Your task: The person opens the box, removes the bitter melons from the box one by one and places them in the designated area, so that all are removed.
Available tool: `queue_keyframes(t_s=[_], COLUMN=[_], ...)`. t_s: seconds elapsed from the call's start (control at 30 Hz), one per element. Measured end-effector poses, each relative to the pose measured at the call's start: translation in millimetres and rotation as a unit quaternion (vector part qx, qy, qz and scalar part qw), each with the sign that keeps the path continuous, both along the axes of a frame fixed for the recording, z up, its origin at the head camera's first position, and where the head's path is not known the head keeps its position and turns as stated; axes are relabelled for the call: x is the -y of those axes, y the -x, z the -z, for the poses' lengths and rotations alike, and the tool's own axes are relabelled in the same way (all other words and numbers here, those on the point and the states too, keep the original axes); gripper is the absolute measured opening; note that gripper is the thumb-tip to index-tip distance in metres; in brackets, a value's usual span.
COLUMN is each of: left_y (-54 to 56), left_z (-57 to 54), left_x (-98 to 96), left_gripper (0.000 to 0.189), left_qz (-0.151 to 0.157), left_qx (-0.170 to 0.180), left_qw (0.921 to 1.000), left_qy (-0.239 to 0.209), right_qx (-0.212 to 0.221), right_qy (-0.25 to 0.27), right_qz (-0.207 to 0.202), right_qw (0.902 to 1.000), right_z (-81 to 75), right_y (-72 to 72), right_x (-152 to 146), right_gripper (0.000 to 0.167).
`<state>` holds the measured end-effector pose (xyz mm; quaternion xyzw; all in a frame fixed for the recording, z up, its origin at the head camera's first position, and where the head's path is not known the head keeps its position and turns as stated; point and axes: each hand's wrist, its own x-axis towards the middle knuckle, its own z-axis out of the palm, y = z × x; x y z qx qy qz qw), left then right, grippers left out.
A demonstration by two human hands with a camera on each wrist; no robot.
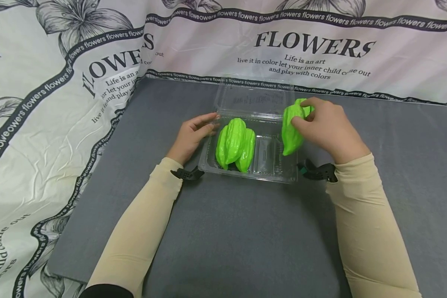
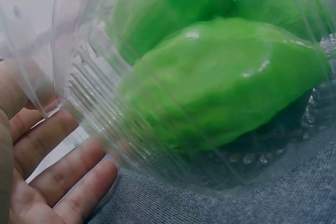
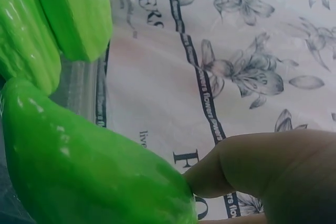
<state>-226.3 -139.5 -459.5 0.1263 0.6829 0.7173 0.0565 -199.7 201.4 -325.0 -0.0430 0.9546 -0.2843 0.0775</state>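
A clear plastic clamshell box (image 1: pixel 266 157) lies with its lid raised at the back. Inside its left half, bright green ridged fruits (image 1: pixel 235 142) with pointed ends lie side by side; the left wrist view shows one such fruit (image 2: pixel 220 82) through the box wall. My left hand (image 1: pixel 193 134) rests against the box's left edge near the hinge, its fingers (image 2: pixel 86 171) extended along the outside. My right hand (image 1: pixel 328 128) pinches another green ridged fruit (image 1: pixel 292 128) between thumb and fingers, tilted over the box's right edge. That held fruit (image 3: pixel 89 161) fills the lower left of the right wrist view.
The box's transparent lid (image 1: pixel 253 97) leans back near the far edge of the grey table (image 1: pixel 246 231). Behind and to the left hangs a white flower-print cloth (image 1: pixel 208 45). Dark straps (image 1: pixel 322 171) sit at both wrists.
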Motion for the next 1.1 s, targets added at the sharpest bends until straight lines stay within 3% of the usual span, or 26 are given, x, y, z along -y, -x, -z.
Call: queue_keyframes(t_s=[0.67,1.1], left_y=[-0.9,-0.9], left_z=[0.2,-0.2], left_x=[0.0,-1.2], left_gripper=[0.043,0.042], left_qz=[-0.004,-0.006], left_qx=[0.006,0.005], left_qw=[0.9999,1.0], left_qy=[0.011,0.004], right_qx=[-0.008,-0.004], right_qy=[-0.006,0.002], right_qz=[0.07,0.1], right_qw=[0.9975,0.995], right_z=[-12.2,-10.4], right_y=[7.9,10.5], right_x=[-49.5,-70.2], right_gripper=[0.068,0.067])
